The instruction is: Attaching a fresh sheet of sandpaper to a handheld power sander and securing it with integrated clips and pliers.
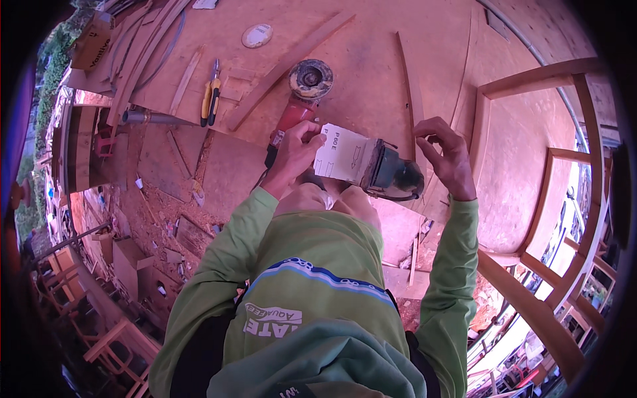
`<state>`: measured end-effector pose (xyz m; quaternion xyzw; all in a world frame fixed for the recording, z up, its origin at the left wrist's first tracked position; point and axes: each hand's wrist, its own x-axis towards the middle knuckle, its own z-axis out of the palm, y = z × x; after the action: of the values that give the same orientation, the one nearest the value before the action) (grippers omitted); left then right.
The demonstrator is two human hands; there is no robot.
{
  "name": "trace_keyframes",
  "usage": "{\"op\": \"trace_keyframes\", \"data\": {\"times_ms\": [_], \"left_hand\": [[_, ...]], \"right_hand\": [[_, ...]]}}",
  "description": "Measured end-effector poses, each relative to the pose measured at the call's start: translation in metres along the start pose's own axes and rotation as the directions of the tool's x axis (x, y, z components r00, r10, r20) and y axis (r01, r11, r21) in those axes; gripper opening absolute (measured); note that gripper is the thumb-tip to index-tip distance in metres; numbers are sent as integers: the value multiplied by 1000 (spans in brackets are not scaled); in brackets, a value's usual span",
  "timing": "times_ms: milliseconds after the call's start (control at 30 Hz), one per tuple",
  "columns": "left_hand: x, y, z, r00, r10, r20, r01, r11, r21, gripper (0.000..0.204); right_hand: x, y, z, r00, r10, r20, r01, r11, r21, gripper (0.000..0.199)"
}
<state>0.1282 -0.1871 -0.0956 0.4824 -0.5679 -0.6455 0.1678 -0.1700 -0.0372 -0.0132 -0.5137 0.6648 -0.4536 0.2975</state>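
My left hand (298, 151) pinches the left edge of a white sheet of sandpaper (341, 154), its printed back facing up. The sheet's other end meets the flat pad of a dark sander (393, 171), which lies on its side at the table's near edge. To the right of the sander my right hand (446, 151) is raised, fingers half curled and a little apart, with nothing visible in them. Just beyond my left hand lies a red angle grinder (296, 114) with a round, worn disc.
Yellow-and-black pliers (211, 98), a round white disc (257, 36) and a long wood strip (285, 69) lie on the wooden tabletop (368, 79). Wooden frames (479, 126) stand at the right. Wood scraps and dust cover the floor (156, 209) at left.
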Motion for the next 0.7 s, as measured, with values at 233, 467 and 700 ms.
{"op": "trace_keyframes", "data": {"times_ms": [233, 467, 700], "left_hand": [[-2, 4, -4, 999, 17, -38, -15, 999, 33, 9], [-8, 5, 2, 983, 51, -174, -17, 982, 190, 10], [-17, 47, 15, 926, 273, -262, -69, 802, 594, 15]], "right_hand": [[101, 44, 108, 848, -10, 530, -53, 993, 103, 26], [117, 73, 153, 670, 74, 739, -318, 928, 195, 29], [119, 79, 160, 679, -7, 734, -316, 900, 300, 21]]}}
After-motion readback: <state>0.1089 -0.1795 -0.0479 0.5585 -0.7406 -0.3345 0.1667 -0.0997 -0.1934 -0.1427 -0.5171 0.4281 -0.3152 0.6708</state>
